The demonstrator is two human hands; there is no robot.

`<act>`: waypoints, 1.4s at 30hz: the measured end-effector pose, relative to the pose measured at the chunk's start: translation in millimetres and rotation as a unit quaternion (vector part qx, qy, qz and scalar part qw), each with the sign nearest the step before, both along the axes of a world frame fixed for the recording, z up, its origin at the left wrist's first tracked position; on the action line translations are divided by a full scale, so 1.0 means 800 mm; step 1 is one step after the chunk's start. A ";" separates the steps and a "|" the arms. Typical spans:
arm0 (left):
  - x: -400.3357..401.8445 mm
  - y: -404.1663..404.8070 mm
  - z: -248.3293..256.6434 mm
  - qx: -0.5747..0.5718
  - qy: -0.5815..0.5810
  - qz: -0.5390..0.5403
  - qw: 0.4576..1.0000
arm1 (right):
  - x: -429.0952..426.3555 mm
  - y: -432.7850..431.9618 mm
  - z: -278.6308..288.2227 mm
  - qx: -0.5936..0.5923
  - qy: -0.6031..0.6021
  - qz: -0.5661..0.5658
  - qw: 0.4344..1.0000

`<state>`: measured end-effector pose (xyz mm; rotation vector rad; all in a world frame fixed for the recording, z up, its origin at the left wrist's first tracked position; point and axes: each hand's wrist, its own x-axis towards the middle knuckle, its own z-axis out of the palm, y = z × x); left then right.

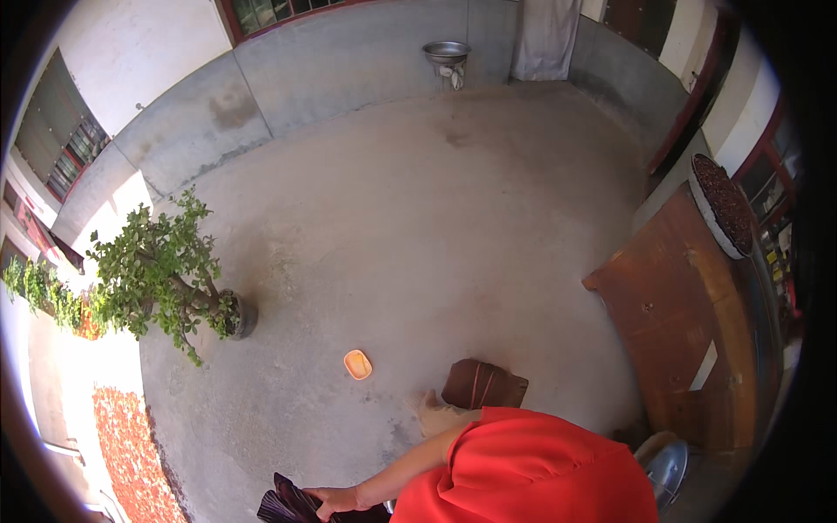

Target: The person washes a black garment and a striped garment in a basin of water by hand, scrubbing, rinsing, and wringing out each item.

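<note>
My right hand (337, 502), at the bottom edge left of centre, grips a dark purple-black, glossy, pleated bundle (288, 502); whether it is cloth or plastic I cannot tell. The bare forearm comes out of a red short sleeve (523, 471), which fills the lower middle. My left hand is out of view. Beyond the sleeve a pale, blurred shape (441, 416), perhaps a foot, shows partly. Close to it lies a brown block-like thing (471, 382) with reddish stripes. A small orange plastic dish (358, 365) rests on the concrete floor further off.
On the left stands a potted shrub (242, 317). Red bits, apparently chillies (134, 451), lie spread in sunlight. A wooden table (654, 314) at the right carries a round tray (703, 209) of dark red pieces. A metal basin (446, 51) stands by the far wall.
</note>
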<state>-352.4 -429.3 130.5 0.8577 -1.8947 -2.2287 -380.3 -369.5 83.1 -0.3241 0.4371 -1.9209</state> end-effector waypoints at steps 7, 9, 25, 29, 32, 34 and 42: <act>-0.121 0.026 0.001 0.055 -0.017 -0.134 0.989 | -0.146 0.009 0.014 0.038 0.024 -0.126 0.991; -0.151 0.033 0.004 0.066 -0.019 -0.163 0.984 | -0.169 0.020 0.028 0.057 0.030 -0.182 0.981; -0.217 0.011 0.047 0.352 0.004 -0.303 0.886 | -0.232 0.091 0.061 0.131 0.049 -0.453 0.881; -0.255 0.027 0.029 0.112 0.015 -0.401 0.909 | -0.216 0.163 0.082 0.090 0.024 -0.543 0.834; -0.278 0.054 0.037 0.044 0.071 -0.470 0.879 | -0.216 0.190 0.069 0.095 0.014 -0.535 0.839; -0.292 0.060 0.046 0.007 0.102 -0.504 0.858 | -0.217 0.205 0.071 0.096 0.013 -0.520 0.848; -0.371 0.142 0.067 -0.092 0.258 -0.497 0.823 | -0.262 0.290 0.073 -0.008 -0.037 -0.560 0.827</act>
